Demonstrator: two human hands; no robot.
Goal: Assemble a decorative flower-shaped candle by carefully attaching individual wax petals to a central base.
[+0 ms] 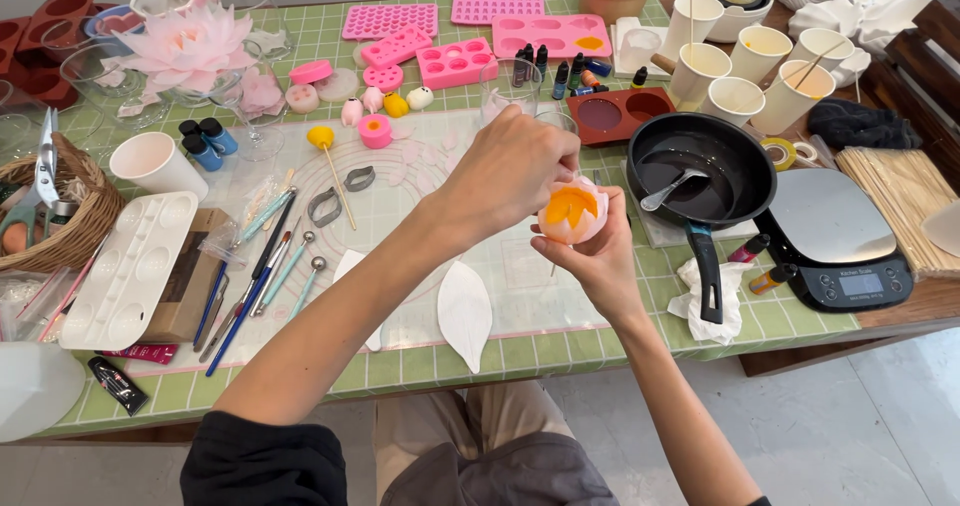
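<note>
Right hand (598,258) cupping a smooth waxy pink lotus-shaped flower with orange centre (572,211), left hand (515,171) fingers pinched on its upper petal, left of the glossy black frying pan (712,166), above the green checked tabletop (600,341).

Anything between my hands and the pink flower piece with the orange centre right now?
Nothing visible. The right hand cups the pink flower piece from below, and the left hand pinches its upper edge, both in direct contact above the clear mat.

The flower (572,212) is pale pink with an orange centre; the tablecloth (640,311) is green-checked, the pan (702,171) black.
</note>
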